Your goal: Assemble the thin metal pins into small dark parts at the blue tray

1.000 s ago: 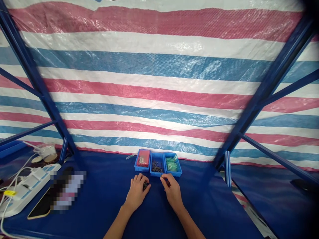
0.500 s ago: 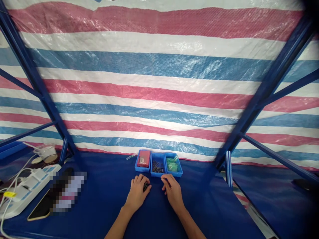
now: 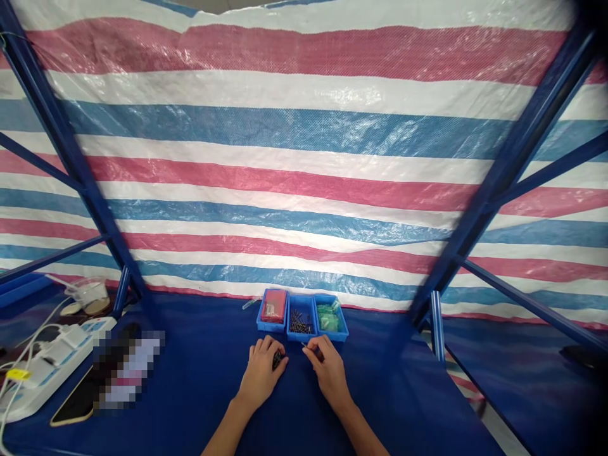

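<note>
My left hand (image 3: 260,372) rests on the blue tabletop, fingers curled round a dark bunch of screws (image 3: 277,359) whose ends show between thumb and forefinger. My right hand (image 3: 327,367) is closed in a pinch, with the small thin tip of a screw (image 3: 304,344) poking out to the left of its fingertips. Just beyond the hands stand three small blue bins side by side. The middle bin (image 3: 301,337) holds loose dark screws (image 3: 300,321). Red packets (image 3: 274,304) fill the left bin, and green plastic bags (image 3: 329,318) lie in the right one.
A small clear bag (image 3: 251,303) lies left of the bins. On the left are a white power strip (image 3: 71,354) with plugs and cables, a phone (image 3: 76,402) and a plastic cup (image 3: 90,291). A striped tarp (image 3: 285,177) hangs behind, between blue metal posts (image 3: 503,183).
My right hand's fingertips have drawn together and moved slightly left and down; a thin screw tip now shows there. My left hand stays nearly still. The view has tilted up slightly.
</note>
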Available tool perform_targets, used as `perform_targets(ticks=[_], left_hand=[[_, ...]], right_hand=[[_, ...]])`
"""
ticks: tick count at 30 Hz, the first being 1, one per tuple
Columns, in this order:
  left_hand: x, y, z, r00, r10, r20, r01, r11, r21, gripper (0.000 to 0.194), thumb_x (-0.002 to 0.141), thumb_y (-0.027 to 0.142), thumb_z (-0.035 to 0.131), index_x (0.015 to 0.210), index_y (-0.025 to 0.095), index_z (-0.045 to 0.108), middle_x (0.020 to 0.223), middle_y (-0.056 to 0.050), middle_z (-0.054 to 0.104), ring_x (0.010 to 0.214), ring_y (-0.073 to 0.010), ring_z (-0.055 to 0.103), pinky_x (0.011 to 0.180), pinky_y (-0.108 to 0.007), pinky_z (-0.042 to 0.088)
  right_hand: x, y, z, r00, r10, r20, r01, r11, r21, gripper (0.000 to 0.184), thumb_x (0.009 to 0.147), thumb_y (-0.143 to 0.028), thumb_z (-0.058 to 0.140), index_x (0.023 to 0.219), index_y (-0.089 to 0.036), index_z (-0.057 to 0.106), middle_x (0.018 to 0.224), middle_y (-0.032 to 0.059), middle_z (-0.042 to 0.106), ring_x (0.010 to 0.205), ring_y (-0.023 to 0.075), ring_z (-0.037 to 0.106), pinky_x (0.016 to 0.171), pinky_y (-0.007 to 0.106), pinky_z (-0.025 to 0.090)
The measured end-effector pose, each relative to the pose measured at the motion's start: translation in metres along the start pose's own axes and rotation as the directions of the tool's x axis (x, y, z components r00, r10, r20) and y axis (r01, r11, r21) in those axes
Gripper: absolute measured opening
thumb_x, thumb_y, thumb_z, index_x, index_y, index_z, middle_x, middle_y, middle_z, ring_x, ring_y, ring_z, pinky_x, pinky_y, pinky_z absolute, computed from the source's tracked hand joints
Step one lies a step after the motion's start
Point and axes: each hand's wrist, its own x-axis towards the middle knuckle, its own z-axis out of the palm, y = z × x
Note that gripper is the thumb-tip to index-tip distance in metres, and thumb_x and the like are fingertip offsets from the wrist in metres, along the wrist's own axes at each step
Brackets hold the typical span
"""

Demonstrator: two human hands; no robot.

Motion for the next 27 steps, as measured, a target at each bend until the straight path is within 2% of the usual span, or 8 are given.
perform_targets(ticks=[11,15,18,22,27], left_hand=[[0.0001,-0.0035,0.0035,1.0,0.006,-0.003,-0.006,1.0,-0.008,0.009,0.104,0.03,0.058,0.103,0.026,0.066,0.108,-0.004,0.064,0.102,-0.0256,0.059,0.087,-0.038,0.041],[0.0,-0.002,0.0017,1.0,0.003,-0.002,-0.003,1.0,-0.011,0.008,0.104,0.03,0.058,0.104,0.027,0.066,0.109,-0.003,0.064,0.103,-0.0256,0.059,0.088,-0.038,0.042],[-0.0004,-0.002,0.0017,1.0,0.005,-0.004,-0.005,1.0,-0.011,0.008,0.104,0.03,0.059,0.105,0.027,0.066,0.11,-0.003,0.064,0.103,-0.0253,0.059,0.088,-0.038,0.041],[-0.0006,-0.0038,0.0035,1.0,0.005,-0.008,-0.005,1.0,-0.004,0.007,0.104,0.029,0.059,0.106,0.026,0.065,0.11,-0.003,0.064,0.103,-0.025,0.059,0.088,-0.038,0.041],[0.0003,-0.0052,0.0042,1.0,0.01,-0.001,-0.01,1.0,-0.007,0.01,0.105,0.032,0.057,0.105,0.026,0.065,0.11,-0.004,0.064,0.103,-0.0256,0.059,0.088,-0.039,0.041]], right_hand=[[0.0004,0.0006,0.0006,0.996,-0.088,0.024,0.089,0.995,-0.051,0.025,0.105,-0.041,0.056,0.087,-0.025,0.063,0.09,0.0025,0.064,0.074,0.0189,0.063,0.07,0.028,0.051],[-0.0019,-0.0031,-0.0021,0.998,-0.043,0.036,0.044,0.999,-0.019,0.027,0.106,-0.043,0.056,0.087,-0.025,0.065,0.089,0.0009,0.066,0.066,0.0167,0.062,0.063,0.026,0.052],[-0.0031,-0.0028,-0.0026,0.997,-0.002,0.073,-0.002,0.998,0.057,0.032,0.108,-0.048,0.051,0.097,-0.026,0.071,0.093,0.0015,0.069,0.057,0.0145,0.061,0.057,0.026,0.052],[-0.0029,-0.001,-0.001,0.995,0.031,0.093,-0.042,0.992,0.119,0.045,0.109,-0.058,0.043,0.107,-0.025,0.073,0.09,0.0027,0.07,0.057,0.0153,0.064,0.053,0.025,0.053],[-0.0019,-0.0022,0.0,0.999,-0.003,0.037,0.001,0.999,0.054,0.041,0.106,-0.058,0.052,0.091,-0.024,0.069,0.089,0.0027,0.067,0.063,0.0169,0.064,0.059,0.027,0.055]])
